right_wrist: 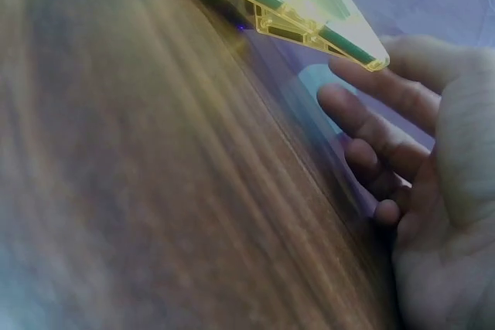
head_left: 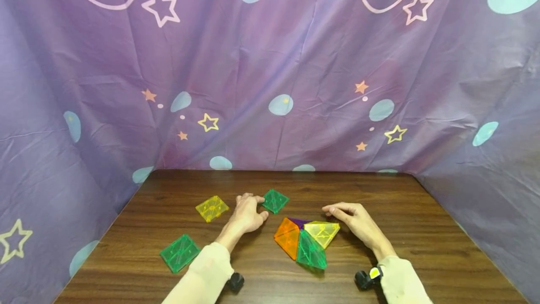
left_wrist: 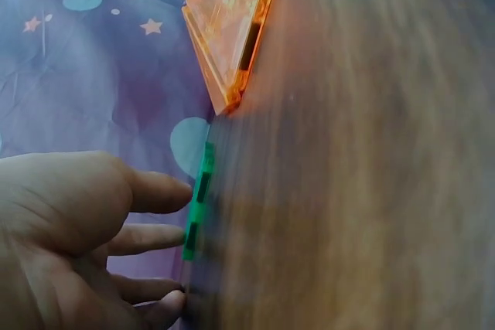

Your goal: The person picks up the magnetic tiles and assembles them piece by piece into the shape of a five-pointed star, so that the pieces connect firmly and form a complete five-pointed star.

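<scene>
My left hand [head_left: 248, 212] reaches over the table with its fingers extended, the fingertips at the left edge of a flat green square magnetic tile [head_left: 275, 201]. The left wrist view shows that tile [left_wrist: 199, 200] edge-on beside the fingers; whether they touch it I cannot tell. In front stands a cluster of joined translucent tiles: orange [head_left: 288, 238], green [head_left: 311, 250], yellow [head_left: 323, 233] and a partly hidden purple one [head_left: 297, 222]. My right hand [head_left: 356, 222] rests to the right of the cluster, fingers loosely bent and holding nothing, near the yellow tile [right_wrist: 309, 9].
A yellow square tile [head_left: 212, 209] lies flat left of my left hand. Another green square tile [head_left: 180, 253] lies nearer, beside the left sleeve. A purple patterned cloth [head_left: 270, 69] hangs behind and along both sides of the wooden table [head_left: 139, 229].
</scene>
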The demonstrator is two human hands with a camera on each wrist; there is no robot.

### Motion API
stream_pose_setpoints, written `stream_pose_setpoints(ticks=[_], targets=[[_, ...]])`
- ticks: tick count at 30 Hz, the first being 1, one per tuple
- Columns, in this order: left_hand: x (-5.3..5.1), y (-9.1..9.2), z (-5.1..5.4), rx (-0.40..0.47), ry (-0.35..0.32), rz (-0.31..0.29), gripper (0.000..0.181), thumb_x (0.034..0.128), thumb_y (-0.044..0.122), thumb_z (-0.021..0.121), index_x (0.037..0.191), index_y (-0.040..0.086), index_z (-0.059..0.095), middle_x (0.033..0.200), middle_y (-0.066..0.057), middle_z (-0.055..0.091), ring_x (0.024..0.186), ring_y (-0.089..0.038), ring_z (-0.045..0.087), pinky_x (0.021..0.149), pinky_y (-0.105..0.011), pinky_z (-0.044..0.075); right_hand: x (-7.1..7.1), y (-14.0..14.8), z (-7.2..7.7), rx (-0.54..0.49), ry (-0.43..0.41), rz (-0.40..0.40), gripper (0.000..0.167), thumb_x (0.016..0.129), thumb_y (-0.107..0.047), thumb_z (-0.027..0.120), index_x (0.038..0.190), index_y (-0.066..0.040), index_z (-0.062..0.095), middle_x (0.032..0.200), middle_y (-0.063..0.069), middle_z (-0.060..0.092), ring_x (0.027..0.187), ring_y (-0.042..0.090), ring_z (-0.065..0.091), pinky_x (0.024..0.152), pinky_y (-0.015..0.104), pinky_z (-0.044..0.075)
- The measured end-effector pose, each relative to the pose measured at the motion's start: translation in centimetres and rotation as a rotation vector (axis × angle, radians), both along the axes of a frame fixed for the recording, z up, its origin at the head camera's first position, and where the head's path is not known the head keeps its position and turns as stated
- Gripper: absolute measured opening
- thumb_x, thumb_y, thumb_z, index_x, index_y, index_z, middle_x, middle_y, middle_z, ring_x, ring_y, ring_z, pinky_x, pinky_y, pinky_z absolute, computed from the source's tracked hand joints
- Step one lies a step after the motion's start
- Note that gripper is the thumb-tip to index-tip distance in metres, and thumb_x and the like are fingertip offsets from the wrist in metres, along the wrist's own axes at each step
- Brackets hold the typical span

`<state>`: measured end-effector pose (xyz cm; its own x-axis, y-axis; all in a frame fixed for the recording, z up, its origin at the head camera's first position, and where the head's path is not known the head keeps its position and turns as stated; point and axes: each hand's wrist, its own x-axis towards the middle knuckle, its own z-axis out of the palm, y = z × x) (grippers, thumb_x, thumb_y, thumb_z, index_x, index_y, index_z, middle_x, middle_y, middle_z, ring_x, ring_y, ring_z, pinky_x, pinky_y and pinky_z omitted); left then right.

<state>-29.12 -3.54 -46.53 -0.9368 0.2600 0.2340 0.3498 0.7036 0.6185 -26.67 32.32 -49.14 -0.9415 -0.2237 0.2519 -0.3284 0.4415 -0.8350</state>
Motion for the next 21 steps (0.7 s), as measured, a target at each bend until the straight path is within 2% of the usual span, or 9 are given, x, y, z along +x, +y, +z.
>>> stream_pose_setpoints(ticks=[4,7,9,11,14,16,19,20,21], targets=[[0.9,0.3,0.9,-0.013,-0.023,-0.004,0.045,0.0951,0.008,0.085,0.135,-0.007,0.073,0.148,-0.032,0.063,0.139,-0.052,0.051,0.116,-0.067,0.047,0.0,-0.1,0.0,0.033,0.036,-0.059,0.032,0.112,-0.03,0.07,0.135,-0.009,0.08,0.132,0.007,0.081,0.124,0.018,0.072,0.101,0.022,0.054],[0.6,0.5,0.6,-0.028,-0.034,-0.03,0.045,0.0954,0.007,0.085,0.135,-0.008,0.072,0.154,-0.034,0.058,0.144,-0.055,0.049,0.118,-0.071,0.044,0.0,-0.2,0.1,0.086,0.065,-0.122,0.033,0.11,-0.031,0.073,0.136,-0.011,0.08,0.133,0.007,0.08,0.126,0.023,0.071,0.102,0.026,0.053],[-0.2,0.5,-0.3,-0.052,-0.016,-0.047,0.044,0.0956,0.008,0.085,0.135,-0.007,0.073,0.155,-0.033,0.058,0.146,-0.055,0.048,0.118,-0.072,0.043,-0.2,-0.2,0.2,0.118,0.075,-0.157,0.033,0.11,-0.031,0.074,0.135,-0.012,0.08,0.133,0.006,0.08,0.125,0.025,0.071,0.102,0.028,0.054],[-1.7,0.7,-1.9,-0.078,0.032,-0.053,0.042,0.0942,0.008,0.086,0.132,-0.007,0.074,0.15,-0.031,0.063,0.142,-0.053,0.052,0.116,-0.072,0.046,-0.4,-0.4,0.3,0.144,0.075,-0.185,0.033,0.109,-0.031,0.075,0.135,-0.012,0.08,0.13,0.005,0.081,0.121,0.023,0.072,0.1,0.028,0.054],[-4.2,1.4,-4.6,-0.14,0.144,-0.034,0.038,0.0911,0.01,0.087,0.126,-0.004,0.078,0.133,-0.023,0.074,0.128,-0.045,0.062,0.111,-0.061,0.053,-0.7,-0.6,0.3,0.154,0.059,-0.211,0.033,0.108,-0.029,0.075,0.134,-0.01,0.079,0.12,0.005,0.083,0.105,0.017,0.073,0.089,0.027,0.056],[-5.4,2.1,-5.9,-0.15,0.194,-0.016,0.035,0.0885,0.009,0.09,0.121,-0.002,0.08,0.122,-0.019,0.077,0.117,-0.04,0.065,0.107,-0.053,0.056,-0.9,-0.7,0.2,0.169,0.052,-0.229,0.033,0.107,-0.028,0.077,0.133,-0.009,0.079,0.112,0.004,0.082,0.096,0.014,0.071,0.084,0.027,0.055],[-6.4,3.0,-6.4,-0.156,0.227,0.004,0.031,0.0855,0.009,0.093,0.115,0.002,0.083,0.113,-0.013,0.079,0.109,-0.035,0.067,0.104,-0.048,0.057,-1.3,-1.1,0.3,0.21,0.045,-0.255,0.032,0.105,-0.03,0.079,0.131,-0.011,0.081,0.104,0.0,0.08,0.091,0.013,0.069,0.085,0.031,0.055],[-5.8,3.1,-5.8,-0.164,0.232,0.004,0.032,0.0856,0.008,0.093,0.115,0.003,0.083,0.114,-0.013,0.08,0.11,-0.035,0.067,0.106,-0.047,0.056,-1.4,-1.3,0.4,0.236,0.043,-0.262,0.033,0.104,-0.031,0.08,0.131,-0.013,0.081,0.103,-0.002,0.079,0.092,0.014,0.069,0.086,0.033,0.054],[-5.9,3.3,-5.8,-0.159,0.216,0.002,0.031,0.086,0.007,0.092,0.116,0.004,0.084,0.115,-0.012,0.08,0.111,-0.035,0.067,0.107,-0.046,0.056,-1.4,-1.4,0.4,0.263,0.042,-0.266,0.033,0.104,-0.034,0.08,0.131,-0.015,0.081,0.103,-0.004,0.078,0.094,0.014,0.069,0.087,0.036,0.054]])
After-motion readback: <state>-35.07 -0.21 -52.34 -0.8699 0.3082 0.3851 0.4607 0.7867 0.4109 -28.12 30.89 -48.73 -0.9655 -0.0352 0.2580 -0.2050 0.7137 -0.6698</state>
